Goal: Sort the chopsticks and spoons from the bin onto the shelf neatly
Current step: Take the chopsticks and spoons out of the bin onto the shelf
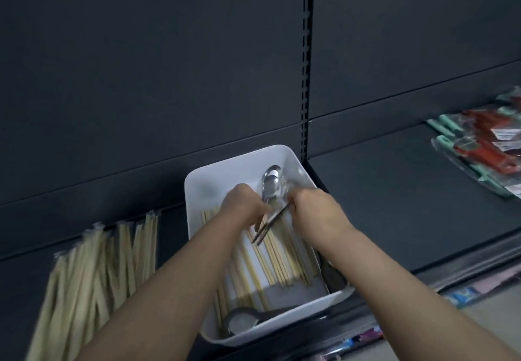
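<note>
– On the dark shelf [394, 191], what is sitting there?

– A white bin [220, 174] is sitting there, close to the back wall. Both hands are reaching inside it.

– What is lying in the bin?

– Lots of chopsticks [276, 262] are lying flat on the bottom. They are long, thin and pale yellow, like wood. Most are pointing the same way.

– And the spoons [272, 180]?

– They are shiny and silver, and they are up over the far end of the bin. Their round ends are pointing away from the person. Thin grey handles are sticking out low between the two hands, over the chopsticks.

– What is the left hand [242, 205] doing?

– Its fingers are curling in and pinching the spoons just under the round ends.

– And the right hand [313, 208]?

– Its fingers are curling tight round the handles. It is a bit blurry, so I cannot tell how many spoons there are.

– Is anything else lying in the bin?

– One grey spoon [242, 321] is lying at the near end, partly under an arm.

– What is lying beside the bin?

– More pale sticks [98, 262] in clear wrap are lying on the shelf to the left. Red and green packs [479, 146] are lying far off to the right.
</note>
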Demonstrator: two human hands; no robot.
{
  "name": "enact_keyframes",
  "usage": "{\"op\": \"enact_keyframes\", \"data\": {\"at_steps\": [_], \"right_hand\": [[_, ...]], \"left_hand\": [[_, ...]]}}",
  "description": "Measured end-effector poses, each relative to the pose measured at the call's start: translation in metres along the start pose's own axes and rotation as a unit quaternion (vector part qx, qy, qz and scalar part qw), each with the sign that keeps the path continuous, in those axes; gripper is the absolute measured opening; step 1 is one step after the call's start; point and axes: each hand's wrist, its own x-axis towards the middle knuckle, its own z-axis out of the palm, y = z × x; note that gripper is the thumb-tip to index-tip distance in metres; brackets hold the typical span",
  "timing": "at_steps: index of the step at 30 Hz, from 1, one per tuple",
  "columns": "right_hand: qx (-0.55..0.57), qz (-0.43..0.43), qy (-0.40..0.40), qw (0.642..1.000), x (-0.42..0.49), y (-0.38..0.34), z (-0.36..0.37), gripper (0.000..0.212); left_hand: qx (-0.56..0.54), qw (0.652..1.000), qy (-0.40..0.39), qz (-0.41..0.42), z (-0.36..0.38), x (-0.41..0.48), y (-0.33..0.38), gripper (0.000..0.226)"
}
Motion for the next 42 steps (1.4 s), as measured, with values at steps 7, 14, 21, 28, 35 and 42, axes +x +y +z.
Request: {"op": "enact_keyframes", "data": {"at_steps": [7,14,21,28,35,42], "right_hand": [[0.033,0.071,-0.109,0.991,0.043,-0.029,0.023,0.045],[0.046,0.094,-0.113,0.988,0.049,-0.021,0.021,0.044],[0.019,0.049,-0.104,0.993,0.032,-0.011,0.011,0.039],[0.043,0.036,-0.124,0.991,0.024,-0.008,0.022,0.051],[0.180,0.019,-0.017,0.983,0.028,-0.012,0.003,0.040],[0.282,-0.124,-0.016,0.951,0.020,-0.072,-0.016,0.050]], "left_hand": [[-0.117,0.989,0.092,0.001,-0.024,-0.003,-0.027,0.018],[-0.098,0.992,0.080,-0.005,-0.013,-0.001,-0.030,0.018],[0.038,0.996,0.078,0.010,0.010,0.008,-0.006,0.012],[0.104,0.990,0.091,0.006,0.014,0.004,0.001,0.024],[-0.063,0.990,0.122,-0.018,-0.022,-0.014,-0.009,0.040],[-0.238,0.936,0.257,-0.032,-0.065,-0.072,-0.037,0.028]]}}
